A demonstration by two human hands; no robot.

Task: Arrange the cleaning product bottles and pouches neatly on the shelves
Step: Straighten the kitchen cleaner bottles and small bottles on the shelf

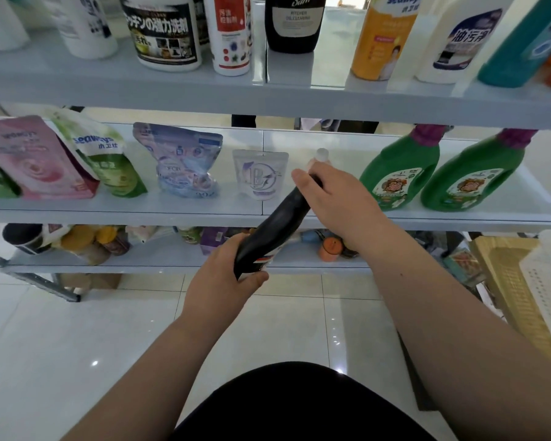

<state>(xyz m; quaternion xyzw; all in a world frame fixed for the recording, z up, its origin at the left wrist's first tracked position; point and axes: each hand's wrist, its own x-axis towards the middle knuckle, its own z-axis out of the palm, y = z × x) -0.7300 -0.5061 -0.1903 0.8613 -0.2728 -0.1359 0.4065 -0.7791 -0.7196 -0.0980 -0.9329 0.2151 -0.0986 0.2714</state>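
Fingers (254,277) round one black bottle (274,224)

On the middle shelf (121,206), pouches (185,160) stand in a row toward the left end and 2 jugs (398,176) toward the right end, with a tilted bottle (274,230) before the front edge between them.

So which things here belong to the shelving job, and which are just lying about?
Job: black bottle held by left hand and right hand; white pouch, blue pouch and green bottles on the middle shelf.
Lying about: tan basket, white basket, cardboard box on the floor.
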